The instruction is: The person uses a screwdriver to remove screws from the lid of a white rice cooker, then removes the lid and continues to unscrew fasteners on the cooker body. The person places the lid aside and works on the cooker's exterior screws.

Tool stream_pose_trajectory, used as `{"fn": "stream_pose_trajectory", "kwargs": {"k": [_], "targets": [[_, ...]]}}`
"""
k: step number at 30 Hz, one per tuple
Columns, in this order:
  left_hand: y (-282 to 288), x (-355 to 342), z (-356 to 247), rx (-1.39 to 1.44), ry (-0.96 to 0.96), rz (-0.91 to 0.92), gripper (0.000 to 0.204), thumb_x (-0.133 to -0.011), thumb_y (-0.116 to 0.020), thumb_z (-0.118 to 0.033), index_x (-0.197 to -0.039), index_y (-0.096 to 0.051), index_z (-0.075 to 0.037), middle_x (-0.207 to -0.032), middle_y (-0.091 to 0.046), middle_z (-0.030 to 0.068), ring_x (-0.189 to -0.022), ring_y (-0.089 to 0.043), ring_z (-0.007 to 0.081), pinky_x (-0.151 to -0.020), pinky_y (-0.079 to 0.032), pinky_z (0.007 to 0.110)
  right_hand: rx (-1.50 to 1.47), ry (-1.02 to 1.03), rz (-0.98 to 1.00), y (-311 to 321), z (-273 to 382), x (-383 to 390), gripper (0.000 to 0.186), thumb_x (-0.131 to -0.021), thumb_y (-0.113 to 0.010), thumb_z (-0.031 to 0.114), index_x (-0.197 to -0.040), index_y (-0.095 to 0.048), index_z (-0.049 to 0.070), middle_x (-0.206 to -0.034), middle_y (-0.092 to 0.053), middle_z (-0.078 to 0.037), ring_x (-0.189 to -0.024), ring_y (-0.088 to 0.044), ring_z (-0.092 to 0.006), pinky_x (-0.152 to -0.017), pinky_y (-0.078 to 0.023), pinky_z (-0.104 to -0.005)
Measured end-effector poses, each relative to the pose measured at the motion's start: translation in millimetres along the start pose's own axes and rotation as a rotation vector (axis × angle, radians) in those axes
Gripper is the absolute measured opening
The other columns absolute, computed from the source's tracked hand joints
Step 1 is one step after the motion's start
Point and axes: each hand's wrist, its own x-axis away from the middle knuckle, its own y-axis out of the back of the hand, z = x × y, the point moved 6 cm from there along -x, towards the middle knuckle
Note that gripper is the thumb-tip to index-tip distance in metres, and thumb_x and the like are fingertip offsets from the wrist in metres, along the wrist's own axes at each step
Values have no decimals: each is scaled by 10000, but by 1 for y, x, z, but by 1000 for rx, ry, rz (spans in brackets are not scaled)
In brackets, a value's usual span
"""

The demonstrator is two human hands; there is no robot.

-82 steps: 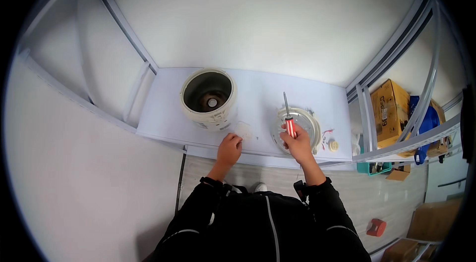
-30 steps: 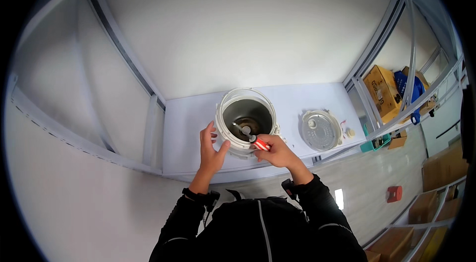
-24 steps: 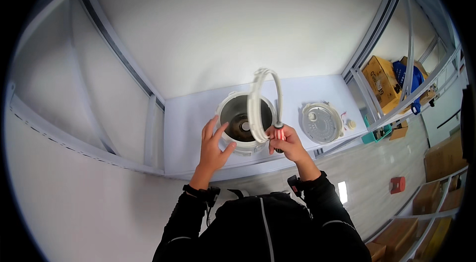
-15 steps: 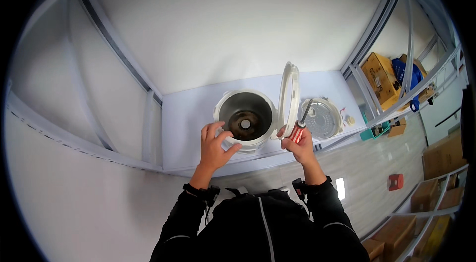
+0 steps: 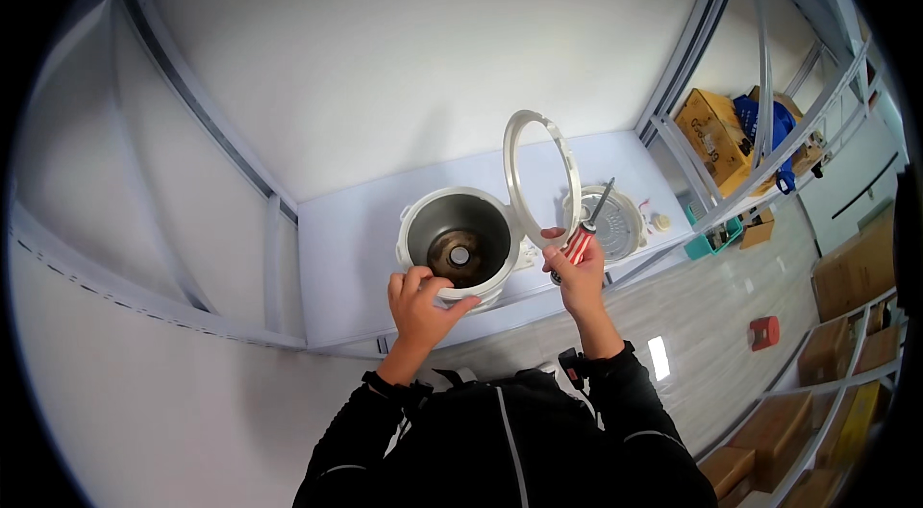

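Observation:
A rice cooker (image 5: 406,237) with a white outer body stands at the front of the table, its dark, stained inside showing a round centre piece. Its lid ring (image 5: 512,172), white and hollow, stands raised at the right side. My left hand (image 5: 423,306) grips the near-left rim, fingers bent over the edge and thumb lying along the front. In my right hand (image 5: 579,279) is a screwdriver (image 5: 582,241) with a red-and-white striped handle, its shaft pointing up and away. The right thumb and fingers also meet the ring's lower edge, or overlap it in view; I cannot tell which.
A round lid part with a metal plate (image 5: 615,224) lies on the white table (image 5: 351,220) at right, small pieces (image 5: 660,222) beside it. Metal frame posts (image 5: 687,32) flank the table. Boxes (image 5: 711,138), a teal basket (image 5: 710,244) and a red stool (image 5: 764,332) are farther right.
The lid ring has gone from nearly edge-on to a wide oval, as the cooker turned. My left fingers have closed further over the rim. The right hand still holds the screwdriver.

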Motion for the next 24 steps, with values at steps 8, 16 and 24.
{"fn": "stream_pose_trajectory", "kwargs": {"k": [8, 16, 24], "targets": [[-2, 13, 6, 11, 22, -13, 437, -719, -948, -351, -1045, -772, -121, -1284, -572, 119, -1152, -486, 346, -964, -449, 465, 61, -21, -9, 2, 5, 2, 462, -882, -870, 104, -1250, -605, 15, -1190, -741, -123, -779, -686, -133, -680, -584, -301], [-1, 13, 21, 148, 117, -28, 1156, -725, -973, -413, -1599, -353, 24, -1606, -283, 259, -1407, -365, 445, -1143, -393, 542, -3, -30, 112, -5, 0, 2, 472, -872, -896, 122, -1230, -605, 22, -1072, -717, -87, -802, -683, -143, -683, -585, -304], [-7, 18, 45, 365, 213, 60, 1535, -641, -1044, -405, -1691, -8, 20, -1687, -238, 340, -1547, -297, 481, -1220, -373, 569, 458, 164, 430, -67, 22, 16, 314, -861, -908, 154, -1078, -698, 66, -923, -705, -56, -806, -694, -201, -712, -541, -337]]}}
